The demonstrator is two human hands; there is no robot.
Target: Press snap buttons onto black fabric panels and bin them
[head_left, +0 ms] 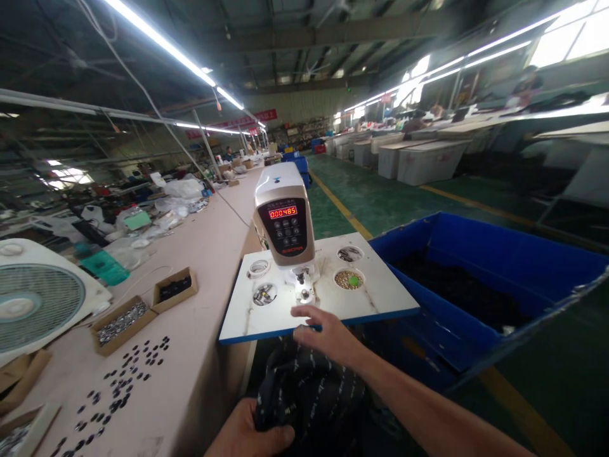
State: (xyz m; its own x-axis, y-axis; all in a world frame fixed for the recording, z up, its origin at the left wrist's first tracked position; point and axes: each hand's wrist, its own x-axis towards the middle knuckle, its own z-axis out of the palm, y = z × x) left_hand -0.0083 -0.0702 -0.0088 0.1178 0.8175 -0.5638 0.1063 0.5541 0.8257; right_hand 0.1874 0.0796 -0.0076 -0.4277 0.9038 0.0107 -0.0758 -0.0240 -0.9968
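Note:
A dark cloth with rows of small white print (318, 387) hangs in front of me, below the machine's front edge. My left hand (257, 428) grips its left side, thumb on top. My right hand (321, 333) is raised over the cloth's upper edge, fingers apart, with nothing seen in it. Just beyond its fingertips is the working head of a snap-fastening machine (285, 216) with a lit red display. The machine stands on a white board (328, 311) with round wells. One well holds small brass-coloured parts (345, 280) and a green piece; another holds metal parts (264, 294).
On the long table (190, 317) at left lie loose dark round pieces (124, 384), a carton of metal parts (121, 320), a carton of black parts (175, 287) and a fan (40, 298). A large blue bin (480, 241) with dark contents stands close at right.

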